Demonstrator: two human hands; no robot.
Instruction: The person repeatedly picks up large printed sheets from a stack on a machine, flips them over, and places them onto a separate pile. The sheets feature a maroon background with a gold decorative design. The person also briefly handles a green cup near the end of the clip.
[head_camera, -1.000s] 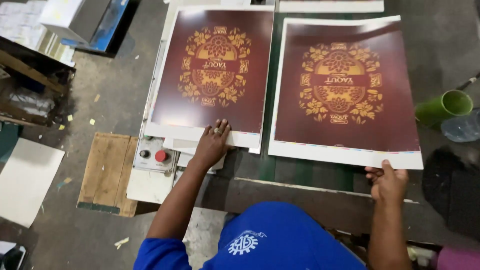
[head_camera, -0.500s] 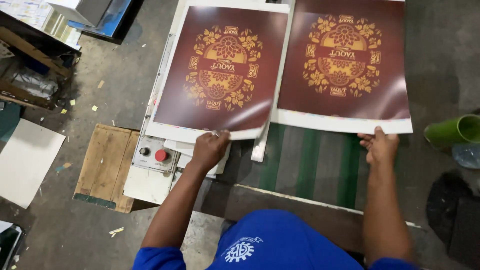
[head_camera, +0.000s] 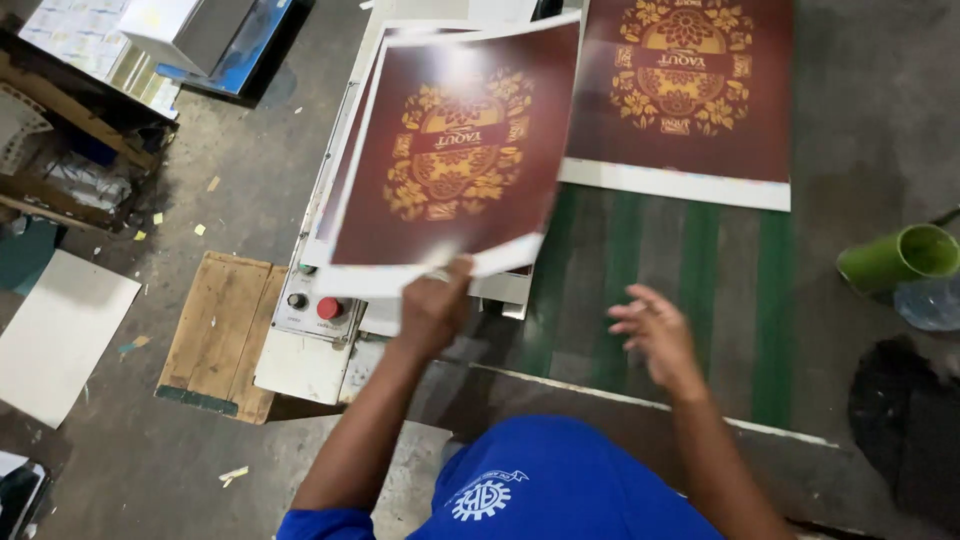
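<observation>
Left hand (head_camera: 432, 310) now pinching white lower edge of dark red printed sheet (head_camera: 450, 160), lifted clear of stack (head_camera: 345, 175) and tilted toward camera; half a second back same hand lay flat on that sheet's bottom margin. Sheet blurred, so mid-motion. Right hand (head_camera: 655, 335) empty, fingers spread wide, hovering over green striped desk (head_camera: 700, 280); a moment ago gripping bottom edge of second printed sheet (head_camera: 690, 90), a second ago that sheet sat nearer the body. Second sheet now flat on desk at far right, released, well apart from right hand. Reads as: right sheet placed and let go, left sheet picked as next one off stack. Control box with red button (head_camera: 318, 305) just below lifted sheet, untouched. Green cup (head_camera: 900, 258) lying at right edge, clear of both hands. Wooden board (head_camera: 222, 335) on floor at left, unchanged.
</observation>
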